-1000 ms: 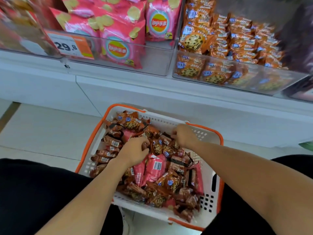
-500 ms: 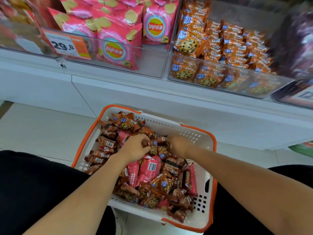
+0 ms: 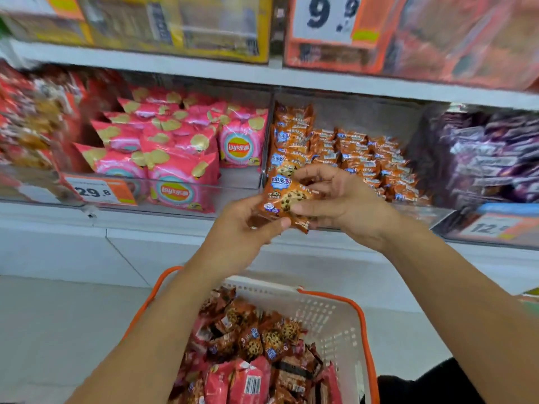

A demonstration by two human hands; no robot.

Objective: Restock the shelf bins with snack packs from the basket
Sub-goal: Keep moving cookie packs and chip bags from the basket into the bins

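Both hands are raised in front of the shelf and hold orange cookie packs (image 3: 287, 196) between them. My left hand (image 3: 245, 225) grips the packs from below left, thumb on the lower edge. My right hand (image 3: 341, 202) pinches them from the right with thumb and fingers. Just behind stands the clear bin of matching orange cookie packs (image 3: 361, 158). Below, the white basket with orange rim (image 3: 335, 319) holds several brown, orange and pink snack packs (image 3: 256, 354).
A bin of pink Lay's chip bags (image 3: 175, 153) sits to the left with a 29.8 price tag (image 3: 96, 191). Purple packs (image 3: 493, 158) fill the bin at right. An upper shelf carries yellow and orange boxes. Pale floor lies left of the basket.
Both hands have come up out of the basket with cookie packs and now hold them at the orange cookie bin. The view has tilted upward toward the shelves.
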